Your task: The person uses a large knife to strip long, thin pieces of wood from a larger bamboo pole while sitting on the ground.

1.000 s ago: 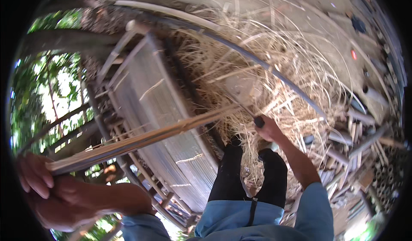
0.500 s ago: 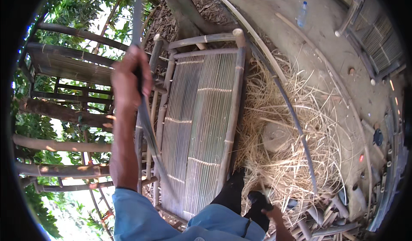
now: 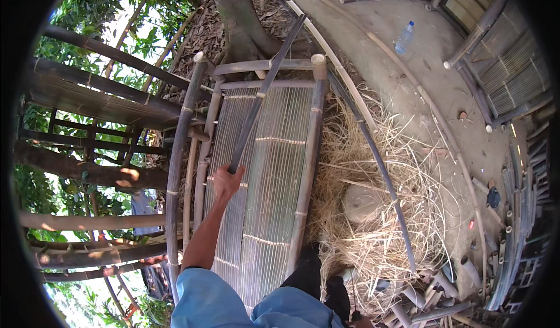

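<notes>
My left hand (image 3: 226,182) is closed around the lower end of a long dark split bamboo strip (image 3: 263,94). The strip slants up and away over a slatted bamboo bench (image 3: 279,176), its far end passing the bench's back rail. At the bottom edge, my right hand (image 3: 361,322) is only partly in view beside my dark-clad leg. A small dark thing shows at its fingers, and I cannot make out what it is.
Straw-like bamboo shavings (image 3: 408,211) surround a round block (image 3: 361,202) right of the bench. A dark bamboo strip (image 3: 385,173) crosses them. Cut bamboo pieces (image 3: 431,310) lie near my feet. A plastic bottle (image 3: 404,38) and another bamboo seat (image 3: 510,65) stand farther right.
My left hand has come down and right from the bench's left side, swinging the bamboo strip over the bench. My right hand has dropped toward the bottom edge.
</notes>
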Action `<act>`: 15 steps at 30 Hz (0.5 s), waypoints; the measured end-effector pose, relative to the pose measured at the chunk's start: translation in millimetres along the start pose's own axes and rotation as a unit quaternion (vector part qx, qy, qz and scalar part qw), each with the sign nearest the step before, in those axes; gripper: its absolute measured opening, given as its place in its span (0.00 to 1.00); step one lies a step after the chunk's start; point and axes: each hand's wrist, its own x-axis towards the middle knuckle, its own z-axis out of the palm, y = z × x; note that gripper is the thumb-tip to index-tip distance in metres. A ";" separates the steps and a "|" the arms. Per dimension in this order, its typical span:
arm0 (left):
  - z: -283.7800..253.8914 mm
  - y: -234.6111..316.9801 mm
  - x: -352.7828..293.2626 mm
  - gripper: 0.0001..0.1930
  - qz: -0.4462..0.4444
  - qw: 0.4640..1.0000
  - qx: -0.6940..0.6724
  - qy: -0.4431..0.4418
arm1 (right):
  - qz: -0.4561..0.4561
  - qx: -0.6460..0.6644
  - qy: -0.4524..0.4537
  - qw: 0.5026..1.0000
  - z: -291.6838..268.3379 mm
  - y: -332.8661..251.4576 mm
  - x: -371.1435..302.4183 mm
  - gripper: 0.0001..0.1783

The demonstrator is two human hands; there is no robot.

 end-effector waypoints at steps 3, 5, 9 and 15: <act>20.0 -0.7 6.3 0.23 0.000 0.999 0.033 0.026 | -0.005 0.040 -0.001 0.999 -1.2 -3.9 -2.4 0.27; 34.9 -5.5 9.1 0.22 0.016 0.997 0.063 0.050 | 0.048 0.035 -0.022 0.998 -17.1 -18.7 8.1 0.26; 71.9 -21.5 14.2 0.20 0.030 0.995 0.084 0.055 | 0.079 0.059 -0.036 0.994 -48.4 -27.7 43.3 0.24; 122.4 -65.1 43.4 0.20 0.062 0.982 0.107 0.140 | 0.033 0.188 -0.025 0.981 -83.6 -22.0 109.0 0.22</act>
